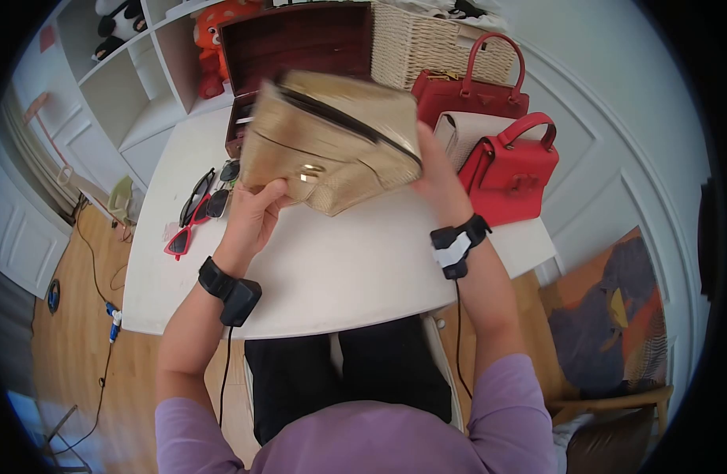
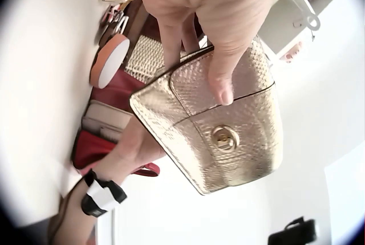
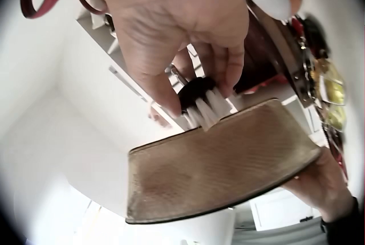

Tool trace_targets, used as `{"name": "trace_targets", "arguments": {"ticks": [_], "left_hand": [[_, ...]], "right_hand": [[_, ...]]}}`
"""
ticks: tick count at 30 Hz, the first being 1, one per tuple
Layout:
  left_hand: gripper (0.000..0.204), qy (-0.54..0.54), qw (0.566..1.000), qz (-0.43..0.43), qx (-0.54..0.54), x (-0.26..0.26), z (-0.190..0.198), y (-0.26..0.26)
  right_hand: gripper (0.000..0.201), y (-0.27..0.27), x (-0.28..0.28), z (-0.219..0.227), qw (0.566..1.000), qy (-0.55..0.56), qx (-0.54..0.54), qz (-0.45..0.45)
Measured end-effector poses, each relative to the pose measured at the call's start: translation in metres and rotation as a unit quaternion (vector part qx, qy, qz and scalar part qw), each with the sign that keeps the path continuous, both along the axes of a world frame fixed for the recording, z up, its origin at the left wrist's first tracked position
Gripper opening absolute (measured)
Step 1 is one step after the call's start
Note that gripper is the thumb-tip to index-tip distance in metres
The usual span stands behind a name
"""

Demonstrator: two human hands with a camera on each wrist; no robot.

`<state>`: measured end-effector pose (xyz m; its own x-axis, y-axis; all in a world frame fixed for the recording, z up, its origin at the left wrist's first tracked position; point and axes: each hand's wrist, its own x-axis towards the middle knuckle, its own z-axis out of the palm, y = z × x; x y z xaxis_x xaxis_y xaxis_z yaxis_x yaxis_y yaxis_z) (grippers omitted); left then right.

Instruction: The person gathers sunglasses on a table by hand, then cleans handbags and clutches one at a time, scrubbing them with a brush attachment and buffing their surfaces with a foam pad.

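A gold textured bag [image 1: 332, 150] with a round clasp is held up above the table, tilted. My left hand [image 1: 257, 213] grips its lower left part; in the left wrist view that hand's thumb presses the bag's [image 2: 251, 119] front face, with fingers behind it. At the bag's right end is my right hand [image 1: 444, 178], its fingertips hidden in the head view. The right wrist view shows my right hand [image 3: 182, 34] pinching a black piece with white bristles [image 3: 208, 108], like a brush, at the edge of the bag [image 3: 222, 162].
Sunglasses [image 1: 217, 203] lie on the table's [image 1: 340, 276] left side. Behind the bag stand an open dark brown case [image 1: 300, 43] and a wicker basket [image 1: 403, 47]. A red handbag [image 1: 513, 182], a beige bag [image 1: 466, 130] and a darker red handbag [image 1: 490, 99] stand at the right.
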<state>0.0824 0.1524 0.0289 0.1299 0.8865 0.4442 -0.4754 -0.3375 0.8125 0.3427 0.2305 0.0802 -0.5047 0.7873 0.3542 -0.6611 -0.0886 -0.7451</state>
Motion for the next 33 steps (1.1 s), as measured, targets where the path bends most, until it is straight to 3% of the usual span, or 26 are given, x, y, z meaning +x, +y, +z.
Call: {"name": "trace_targets", "arguments": {"ticks": [1, 3, 5, 6, 7, 8, 9, 10, 11, 13, 18, 20, 21, 23, 24, 29, 31, 32, 33], "left_hand": [[0.044, 0.003, 1.0, -0.002, 0.0, 0.0, -0.001, 0.0], [0.043, -0.093, 0.995, -0.02, -0.029, 0.001, -0.002, -0.001], [0.043, -0.11, 0.993, -0.012, -0.045, -0.003, -0.005, 0.003], [0.042, -0.127, 0.99, -0.006, -0.061, -0.005, -0.007, 0.004], [0.042, -0.129, 0.99, -0.005, -0.064, -0.003, -0.005, 0.004], [0.041, -0.148, 0.986, 0.017, -0.077, -0.001, -0.002, 0.003], [0.04, -0.166, 0.981, 0.039, -0.09, 0.0, 0.002, 0.003], [0.041, -0.145, 0.984, 0.061, -0.083, 0.0, 0.007, 0.003], [0.041, -0.147, 0.984, 0.062, -0.085, -0.001, 0.012, 0.003], [0.04, -0.181, 0.973, 0.072, -0.126, -0.006, 0.02, 0.003], [0.044, -0.258, 0.946, 0.112, -0.159, -0.017, 0.021, 0.008], [0.043, -0.264, 0.945, 0.109, -0.161, -0.021, 0.022, 0.009], [0.043, -0.266, 0.944, 0.11, -0.159, -0.021, 0.022, 0.008], [0.041, -0.245, 0.95, 0.12, -0.148, -0.015, 0.029, 0.004], [0.041, -0.247, 0.95, 0.122, -0.147, -0.011, 0.03, 0.002], [0.04, -0.193, 0.958, 0.15, -0.153, -0.008, 0.023, 0.004], [0.038, -0.192, 0.963, 0.129, -0.141, -0.008, 0.022, 0.005], [0.038, -0.185, 0.964, 0.133, -0.14, -0.006, 0.024, 0.004], [0.039, -0.177, 0.964, 0.138, -0.14, -0.005, 0.026, 0.003]], "right_hand": [[0.033, 0.002, -0.009, -0.011, 1.0, 0.003, 0.0, -0.002], [0.029, 0.011, -0.022, -0.038, 0.989, 0.068, -0.055, 0.122], [0.024, 0.005, -0.02, -0.026, 0.991, 0.013, -0.054, 0.125], [0.027, 0.006, -0.016, -0.021, 0.991, -0.123, 0.014, 0.048], [0.03, 0.007, -0.012, -0.017, 0.963, -0.257, 0.081, -0.03], [0.03, 0.006, -0.009, -0.012, 0.962, -0.259, 0.078, -0.029], [0.038, 0.004, -0.006, -0.007, 0.891, -0.402, 0.164, -0.129], [0.046, 0.004, -0.004, -0.004, 0.782, -0.528, 0.244, -0.222], [0.046, 0.009, -0.002, -0.009, 0.782, -0.53, 0.243, -0.22], [0.049, 0.021, -0.003, -0.023, 0.697, -0.468, 0.344, -0.42], [0.048, 0.033, 0.003, -0.03, 0.699, -0.494, 0.307, -0.416], [0.048, 0.037, -0.001, -0.036, 0.865, -0.388, 0.24, -0.209], [0.048, 0.037, -0.002, -0.04, 0.865, -0.388, 0.242, -0.209], [0.047, 0.015, -0.015, -0.038, 0.822, -0.46, 0.318, -0.108], [0.045, 0.01, -0.021, -0.042, 0.786, -0.493, 0.357, -0.111], [0.048, 0.012, -0.025, -0.048, 0.768, -0.496, 0.386, -0.123], [0.049, 0.025, -0.018, -0.046, 0.78, -0.44, 0.374, -0.239], [0.052, 0.033, -0.013, -0.052, 0.679, -0.456, 0.471, -0.332], [0.052, 0.035, -0.011, -0.061, 0.679, -0.456, 0.47, -0.332]]}}
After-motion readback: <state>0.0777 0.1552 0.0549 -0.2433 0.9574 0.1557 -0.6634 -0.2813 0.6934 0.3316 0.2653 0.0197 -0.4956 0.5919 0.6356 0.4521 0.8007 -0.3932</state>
